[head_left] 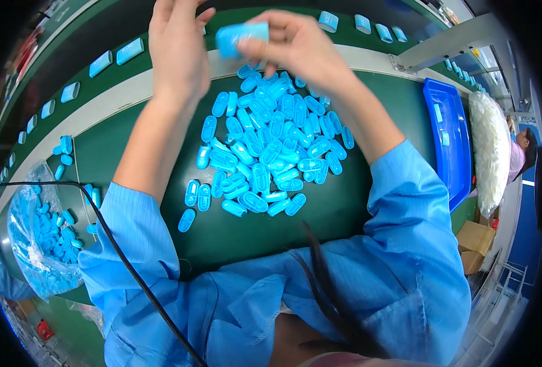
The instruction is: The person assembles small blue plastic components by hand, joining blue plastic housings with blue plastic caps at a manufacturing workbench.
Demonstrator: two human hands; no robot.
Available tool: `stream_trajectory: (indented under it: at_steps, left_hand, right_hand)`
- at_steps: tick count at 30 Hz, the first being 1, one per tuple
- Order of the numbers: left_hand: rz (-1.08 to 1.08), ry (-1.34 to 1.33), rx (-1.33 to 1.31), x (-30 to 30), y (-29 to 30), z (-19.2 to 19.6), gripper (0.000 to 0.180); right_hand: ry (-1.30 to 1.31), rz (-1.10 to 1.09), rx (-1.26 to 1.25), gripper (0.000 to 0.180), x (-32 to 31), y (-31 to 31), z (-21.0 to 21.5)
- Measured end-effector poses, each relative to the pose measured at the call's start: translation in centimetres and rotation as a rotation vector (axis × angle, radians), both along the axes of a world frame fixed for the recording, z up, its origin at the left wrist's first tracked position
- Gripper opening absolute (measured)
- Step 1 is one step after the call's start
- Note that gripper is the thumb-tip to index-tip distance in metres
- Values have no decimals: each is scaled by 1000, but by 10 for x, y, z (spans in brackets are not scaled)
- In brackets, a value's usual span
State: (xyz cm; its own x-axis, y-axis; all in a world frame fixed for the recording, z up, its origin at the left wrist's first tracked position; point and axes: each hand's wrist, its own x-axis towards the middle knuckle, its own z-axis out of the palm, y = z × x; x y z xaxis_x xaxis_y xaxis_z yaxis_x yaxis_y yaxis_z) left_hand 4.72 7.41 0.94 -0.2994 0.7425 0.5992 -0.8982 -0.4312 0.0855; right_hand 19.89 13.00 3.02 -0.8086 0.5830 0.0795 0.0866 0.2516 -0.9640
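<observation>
My right hand (295, 46) pinches a light blue flattened sleeve (240, 38) between thumb and fingers, blurred a little by motion. Beside it, my left hand (178, 52) reaches over the pale rail with its fingers stretched out; the fingertips run off the upper edge, and nothing shows in it. Below both hands lies a heap of glossy blue oval caps (271, 137) on the green tabletop (344, 208), some face up with a recessed middle, others on their sides. A few caps lie loose at the heap's near left.
Similar blue sleeves (130, 51) stand spaced along the green conveyor belt (312, 17) beyond the pale rail (109, 98). At left sits a clear bag (23, 226) of blue parts, with a black cable (118, 244) nearby. A blue tray (460, 159) and white bag (490, 153) are at right.
</observation>
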Motion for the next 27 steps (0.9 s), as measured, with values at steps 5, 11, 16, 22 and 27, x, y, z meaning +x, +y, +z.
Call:
stream_trajectory:
  at_steps: [5, 11, 16, 22, 27]
  left_hand:
    - [742, 1477, -676, -28, -7, -9, 23]
    - [876, 2019, -643, -2, -21, -4, 19]
    - [919, 2182, -547, 7, -19, -7, 25]
    - [790, 1808, -700, 7, -16, -7, 28]
    - [346, 1267, -790, 6, -14, -14, 31]
  right_hand:
    - [-462, -185, 448, 36, -16, 91, -14]
    - [-388, -496, 636, 36, 9, 118, -1]
    - [-594, -507, 759, 38, 53, 132, -17]
    - [-390, -480, 534, 22, 56, 83, -21]
    - [236, -56, 67, 32, 41, 29, -21]
